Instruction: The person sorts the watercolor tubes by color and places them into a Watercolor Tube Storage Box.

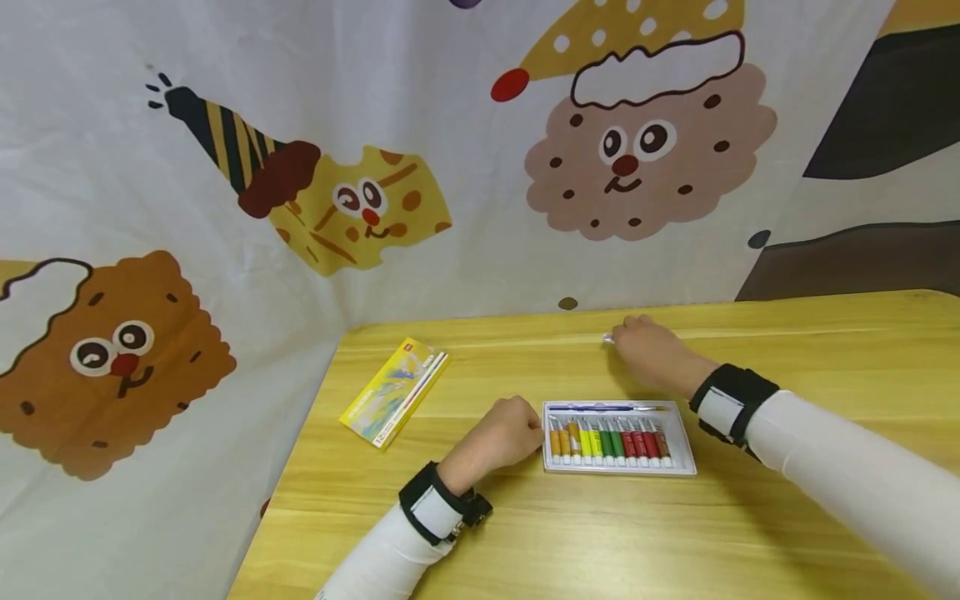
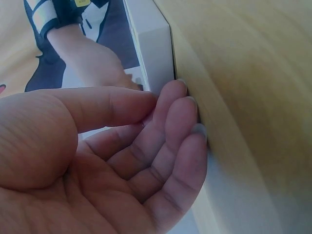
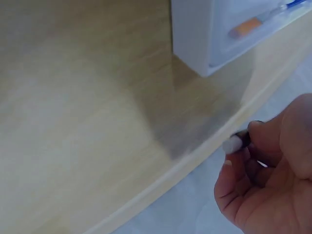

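Note:
A white tray [image 1: 684,454] lies on the table with a row of small paint tubes [image 1: 607,444] in orange, yellow, green, red and brown. Along its far side rests a thin paintbrush [image 1: 600,408]. My left hand [image 1: 504,435] is at the tray's left edge, its thumb and curled fingers gripping the white side wall [image 2: 155,48]. Beyond the tray, near the table's back edge, my right hand [image 1: 651,350] pinches a paint tube [image 3: 235,144] with a white cap and a dark body. Most of that tube is hidden by the fingers.
A yellow flat box [image 1: 393,392] with a printed picture lies at the left of the wooden table [image 1: 600,533]. Behind the table hangs a white cloth [image 1: 480,267] printed with cartoon biscuits and cheese.

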### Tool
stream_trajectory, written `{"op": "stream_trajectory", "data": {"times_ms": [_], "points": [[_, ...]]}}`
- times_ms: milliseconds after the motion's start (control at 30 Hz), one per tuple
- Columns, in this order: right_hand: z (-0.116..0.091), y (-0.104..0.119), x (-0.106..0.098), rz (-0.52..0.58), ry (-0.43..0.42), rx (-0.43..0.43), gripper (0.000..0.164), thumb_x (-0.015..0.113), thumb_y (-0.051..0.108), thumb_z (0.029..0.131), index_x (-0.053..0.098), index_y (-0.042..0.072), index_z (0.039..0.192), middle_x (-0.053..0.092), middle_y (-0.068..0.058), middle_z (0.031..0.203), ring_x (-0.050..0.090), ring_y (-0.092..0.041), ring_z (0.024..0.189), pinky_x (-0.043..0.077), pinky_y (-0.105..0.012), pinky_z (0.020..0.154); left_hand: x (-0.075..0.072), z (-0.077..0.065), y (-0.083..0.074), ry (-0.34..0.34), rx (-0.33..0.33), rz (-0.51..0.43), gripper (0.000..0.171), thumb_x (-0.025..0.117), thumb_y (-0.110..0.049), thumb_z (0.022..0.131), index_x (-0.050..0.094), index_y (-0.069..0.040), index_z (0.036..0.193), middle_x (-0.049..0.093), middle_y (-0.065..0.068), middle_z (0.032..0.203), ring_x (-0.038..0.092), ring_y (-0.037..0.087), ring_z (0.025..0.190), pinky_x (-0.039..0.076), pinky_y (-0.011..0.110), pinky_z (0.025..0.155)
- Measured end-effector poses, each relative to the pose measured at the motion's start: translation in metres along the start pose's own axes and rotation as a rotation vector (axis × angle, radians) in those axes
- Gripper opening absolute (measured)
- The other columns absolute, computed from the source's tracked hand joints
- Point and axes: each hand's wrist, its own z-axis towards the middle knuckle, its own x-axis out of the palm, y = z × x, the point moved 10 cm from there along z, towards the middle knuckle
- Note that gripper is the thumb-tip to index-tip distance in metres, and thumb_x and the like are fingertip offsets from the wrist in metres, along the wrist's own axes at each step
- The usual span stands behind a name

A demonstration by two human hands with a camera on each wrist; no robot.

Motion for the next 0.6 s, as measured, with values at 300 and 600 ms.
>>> {"op": "stream_trajectory", "data": {"times_ms": [300, 600], "points": [[-0.022, -0.019, -0.024, 0.247, -0.065, 0.067, 0.026, 0.060, -0.010, 0.090, 0.061, -0.021, 0.114, 0.065, -0.027, 0.106, 0.061, -0.042, 0.101, 0.048, -0.058, 0.096, 0.001, -0.001, 0.002, 0.001, -0.014, -0.004, 0.032, 0.064, -0.009, 0.101, 0.071, -0.007, 0.070, 0.041, -0.004, 0.053, 0.039, 0.009, 0.045, 0.028, 0.022, 0.041], [-0.050, -0.035, -0.034, 0.469, -0.025, 0.181, 0.016, 0.056, -0.001, 0.104, 0.063, -0.015, 0.107, 0.061, -0.013, 0.087, 0.053, -0.024, 0.076, 0.046, -0.039, 0.067, 0.002, -0.002, 0.000, 0.000, -0.012, 0.003, 0.032, 0.064, -0.010, 0.101, 0.071, -0.007, 0.070, 0.041, -0.003, 0.054, 0.039, 0.010, 0.046, 0.028, 0.023, 0.042]]}}
